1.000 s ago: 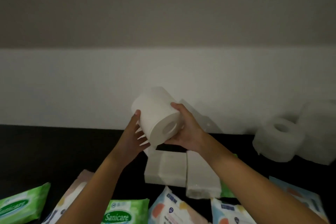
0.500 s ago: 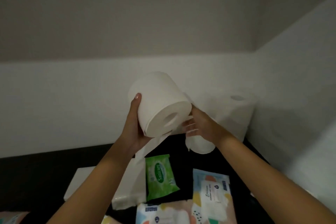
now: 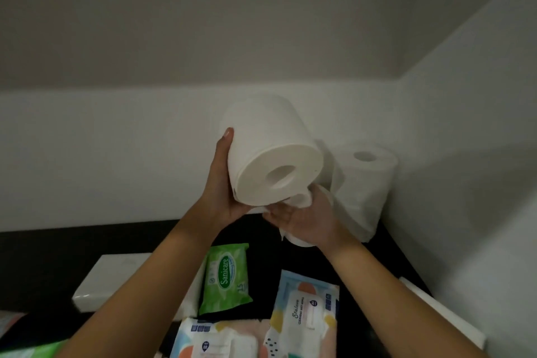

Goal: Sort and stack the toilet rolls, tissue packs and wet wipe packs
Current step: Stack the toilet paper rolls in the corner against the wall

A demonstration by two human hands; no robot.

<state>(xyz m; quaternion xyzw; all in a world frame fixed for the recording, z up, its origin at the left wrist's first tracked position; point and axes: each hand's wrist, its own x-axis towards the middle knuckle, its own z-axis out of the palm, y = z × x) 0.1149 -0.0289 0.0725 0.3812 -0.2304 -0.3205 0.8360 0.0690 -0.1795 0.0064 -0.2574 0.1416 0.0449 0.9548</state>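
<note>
My left hand (image 3: 222,189) grips a white toilet roll (image 3: 270,148) from its left side and holds it up in front of the wall, core hole facing me. My right hand (image 3: 302,218) sits just under the roll and pinches its loose paper tail. Behind my right hand another toilet roll (image 3: 299,240) lies on the dark surface, mostly hidden. A stack of toilet rolls (image 3: 366,183) stands in the back right corner. Below lie a green Sanicare wet wipe pack (image 3: 226,276), a patterned wet wipe pack (image 3: 305,308) and white tissue packs (image 3: 113,279).
A second patterned wet wipe pack (image 3: 212,340) lies at the bottom edge, and a green pack (image 3: 26,352) shows at the bottom left corner. The dark surface (image 3: 43,264) meets white walls at the back and on the right. A white ledge (image 3: 441,311) runs along the right.
The view has swung right toward the corner. My right hand left the roll's side and dropped under it to the loose tail, while my left hand kept the roll raised.
</note>
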